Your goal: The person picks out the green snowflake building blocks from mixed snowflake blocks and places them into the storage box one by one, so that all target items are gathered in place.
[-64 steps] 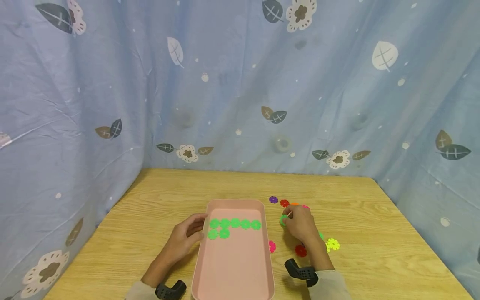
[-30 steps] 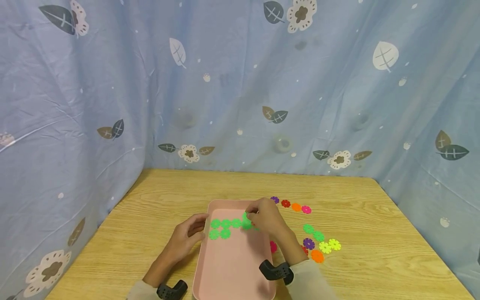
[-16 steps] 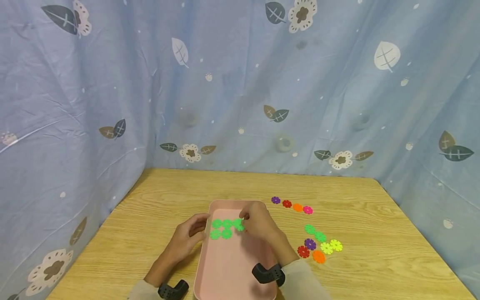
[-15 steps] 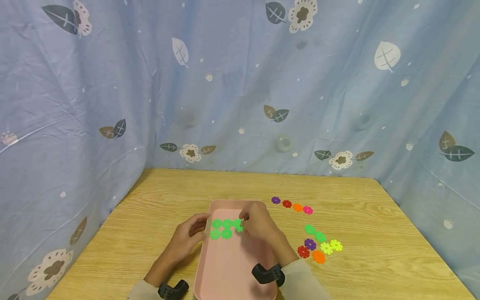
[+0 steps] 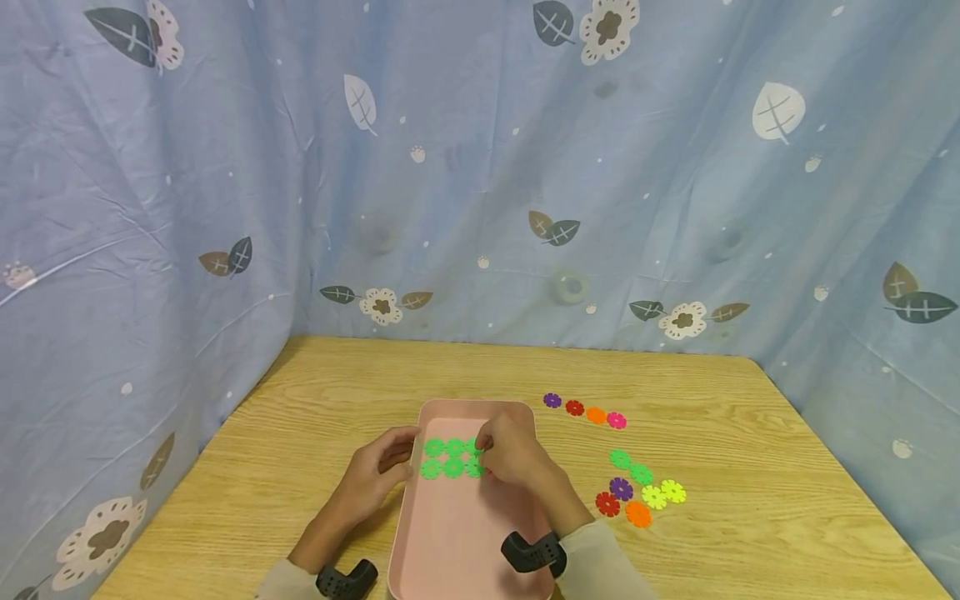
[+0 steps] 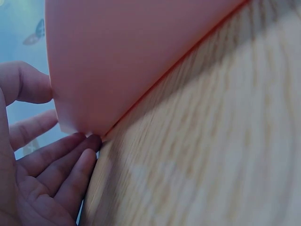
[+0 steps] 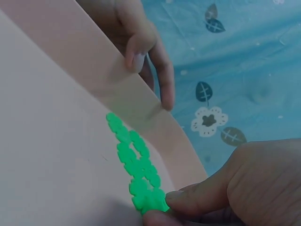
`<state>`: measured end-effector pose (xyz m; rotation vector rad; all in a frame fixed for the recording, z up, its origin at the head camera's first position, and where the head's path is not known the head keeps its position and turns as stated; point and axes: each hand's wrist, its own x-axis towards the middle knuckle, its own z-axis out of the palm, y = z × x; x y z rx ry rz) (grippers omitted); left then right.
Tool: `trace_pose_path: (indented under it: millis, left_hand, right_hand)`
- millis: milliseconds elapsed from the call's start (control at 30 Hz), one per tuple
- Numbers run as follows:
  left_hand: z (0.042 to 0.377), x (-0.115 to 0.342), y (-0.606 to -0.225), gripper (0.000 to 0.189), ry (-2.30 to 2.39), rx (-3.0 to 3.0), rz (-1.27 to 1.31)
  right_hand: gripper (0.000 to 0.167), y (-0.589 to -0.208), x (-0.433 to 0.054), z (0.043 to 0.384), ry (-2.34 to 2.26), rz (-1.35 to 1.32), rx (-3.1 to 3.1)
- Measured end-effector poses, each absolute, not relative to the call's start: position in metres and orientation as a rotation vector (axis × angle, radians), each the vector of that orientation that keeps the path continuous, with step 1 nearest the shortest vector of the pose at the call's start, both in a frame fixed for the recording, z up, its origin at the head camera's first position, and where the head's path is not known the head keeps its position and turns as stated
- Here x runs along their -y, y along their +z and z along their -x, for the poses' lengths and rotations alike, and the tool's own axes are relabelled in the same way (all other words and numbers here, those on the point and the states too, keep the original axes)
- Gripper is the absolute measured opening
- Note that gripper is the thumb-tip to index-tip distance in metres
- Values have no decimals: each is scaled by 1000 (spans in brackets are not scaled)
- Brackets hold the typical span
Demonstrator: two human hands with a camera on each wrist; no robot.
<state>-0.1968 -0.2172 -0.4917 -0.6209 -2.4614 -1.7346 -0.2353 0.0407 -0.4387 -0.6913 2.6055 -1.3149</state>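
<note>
My right hand [image 5: 512,450] is over the far part of a pink tray [image 5: 462,537]. Its thumb and finger pinch a green snowflake disc [image 5: 474,467] at the right end of the nearer row. Several more green snowflake discs [image 5: 442,447] lie flat beside it in two rows; the hand covers the right part of the far row. In the right wrist view, the thumb [image 7: 200,195] and fingertip meet at the edge of the green discs. My left hand [image 5: 371,471] rests against the tray's left wall, its loosely bent fingers touching the outside and rim.
Right of the tray, on the wooden table [image 5: 720,433], lie loose discs: a purple-to-pink row [image 5: 596,415], two green discs [image 5: 630,467], two yellow discs [image 5: 663,494], and purple, red and orange discs [image 5: 638,514]. A blue patterned curtain [image 5: 465,167] surrounds the table.
My right hand has come from the loose discs into the tray with a green disc, then slid slightly left and nearer, setting it into the second row. The left hand stays put.
</note>
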Motion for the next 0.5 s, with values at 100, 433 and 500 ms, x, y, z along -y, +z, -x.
trace_pose_path:
  millis: [100,433,500]
  left_hand:
    - [197,217,-492,51,-1740,2462,616]
    - [195,215,-489,50,-1711,2484,574]
    - [195,216,-489,50,-1713,2484,579]
  right_hand:
    - [16,-439,-42,235,-1305,685,-2612]
    - [15,-433,-53,233,-1273,764,-2724]
    - [13,-431,-55,233,-1255,784,-2773]
